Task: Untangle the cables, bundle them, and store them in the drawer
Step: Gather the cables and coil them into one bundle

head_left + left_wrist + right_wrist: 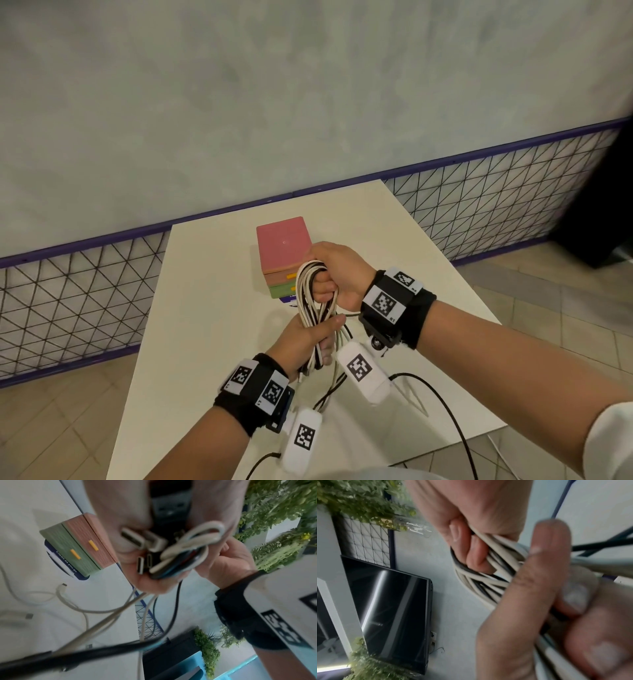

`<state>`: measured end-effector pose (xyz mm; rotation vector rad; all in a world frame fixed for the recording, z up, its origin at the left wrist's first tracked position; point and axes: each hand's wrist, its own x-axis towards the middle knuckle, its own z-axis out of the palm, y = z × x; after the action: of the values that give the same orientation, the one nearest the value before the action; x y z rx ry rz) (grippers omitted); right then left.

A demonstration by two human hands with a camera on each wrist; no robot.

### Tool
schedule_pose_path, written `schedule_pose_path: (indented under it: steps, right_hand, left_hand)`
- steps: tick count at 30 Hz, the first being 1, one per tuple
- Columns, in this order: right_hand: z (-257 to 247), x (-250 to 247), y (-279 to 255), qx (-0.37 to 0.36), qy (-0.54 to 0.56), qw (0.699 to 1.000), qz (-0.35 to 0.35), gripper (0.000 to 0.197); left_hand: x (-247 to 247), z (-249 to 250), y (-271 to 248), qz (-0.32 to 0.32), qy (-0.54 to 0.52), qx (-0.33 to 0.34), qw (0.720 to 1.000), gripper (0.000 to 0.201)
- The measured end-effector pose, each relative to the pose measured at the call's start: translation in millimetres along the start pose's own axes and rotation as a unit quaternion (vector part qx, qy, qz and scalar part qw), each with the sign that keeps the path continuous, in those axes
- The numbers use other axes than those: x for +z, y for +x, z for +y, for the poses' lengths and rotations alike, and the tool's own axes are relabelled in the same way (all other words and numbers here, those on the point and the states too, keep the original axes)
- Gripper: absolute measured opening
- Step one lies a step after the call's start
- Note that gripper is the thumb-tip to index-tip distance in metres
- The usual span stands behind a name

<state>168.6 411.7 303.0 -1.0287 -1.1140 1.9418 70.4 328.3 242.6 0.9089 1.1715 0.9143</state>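
A looped bundle of white and black cables (310,294) hangs above the white table (212,308). My right hand (337,270) has its fingers (471,550) hooked through the bundle's upper loop (479,582). My left hand (305,339) grips the lower part, thumb (544,574) across the strands. Several plugs (137,539) stick out of the left hand (123,520), beside the right hand (228,563). Loose ends (334,387) trail down to the table. The small drawer box (282,246) stands just behind the hands, its pink and green drawers (77,547) shut.
More white cable (72,604) and a plug (29,616) lie loose on the table left of the hands. A blue label (67,563) sits under the box. A purple-railed mesh fence (479,192) runs behind the table. A black screen (388,608) leans against the wall.
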Motion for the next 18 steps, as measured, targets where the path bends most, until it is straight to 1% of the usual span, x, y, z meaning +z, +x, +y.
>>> schedule_pose_path:
  steps: [3, 4, 6, 7, 8, 9, 10, 11, 12, 14, 16, 18]
  right_hand:
    - [0.0, 0.9, 4.9, 0.0, 0.034, 0.999, 0.03, 0.038]
    - [-0.5, 2.0, 5.4, 0.001, 0.036, 0.999, 0.032, 0.038]
    - [-2.4, 4.3, 4.6, 0.002, 0.053, 0.998, 0.028, 0.031]
    - [-3.2, 4.7, 4.2, 0.0, 0.059, 0.998, 0.026, 0.03]
    - [-4.0, 4.6, 4.1, -0.001, 0.062, 0.998, 0.021, 0.03]
    - [-4.8, 4.6, 4.0, -0.001, 0.059, 0.998, 0.015, 0.029]
    - [-5.6, 4.2, 4.6, -0.002, 0.058, 0.998, 0.009, 0.029]
    - [-6.3, 4.4, 4.4, -0.003, 0.06, 0.998, 0.004, 0.028]
    - [-6.7, 4.3, 5.2, -0.006, 0.066, 0.998, -0.002, 0.027]
    - [-6.9, 6.1, 5.8, -0.016, 0.073, 0.997, -0.011, 0.025]
    - [-7.8, 8.1, 4.3, -0.023, 0.077, 0.997, -0.021, 0.024]
    - [-9.6, 10.4, 1.8, -0.031, 0.086, 0.995, -0.039, 0.019]
  left_hand:
    - [0.0, 3.4, 2.4, 0.023, 0.053, 0.029, 0.998, 0.038]
    - [-1.3, 3.5, 3.7, 0.027, 0.074, 0.039, 0.996, 0.035]
    - [-3.3, 5.3, 6.5, 0.034, 0.105, 0.047, 0.993, 0.018]
    - [-4.9, 5.5, 8.5, 0.03, 0.115, 0.045, 0.992, 0.019]
    - [-6.6, 5.3, 11.6, 0.027, 0.126, 0.037, 0.991, 0.028]
    - [-6.5, 7.5, 12.6, 0.026, 0.136, 0.04, 0.99, 0.035]
    - [-6.8, 9.3, 13.0, 0.032, 0.149, 0.057, 0.987, 0.036]
    - [-7.5, 9.4, 13.8, 0.041, 0.164, 0.087, 0.982, 0.034]
    - [-8.8, 9.1, 15.9, 0.055, 0.18, 0.104, 0.977, 0.028]
    - [-9.0, 10.8, 15.5, 0.067, 0.159, 0.091, 0.981, 0.012]
    - [-10.7, 9.7, 15.8, 0.057, 0.092, 0.078, 0.991, 0.013]
    - [-14.0, 9.2, 18.2, 0.057, 0.083, 0.097, 0.99, 0.014]
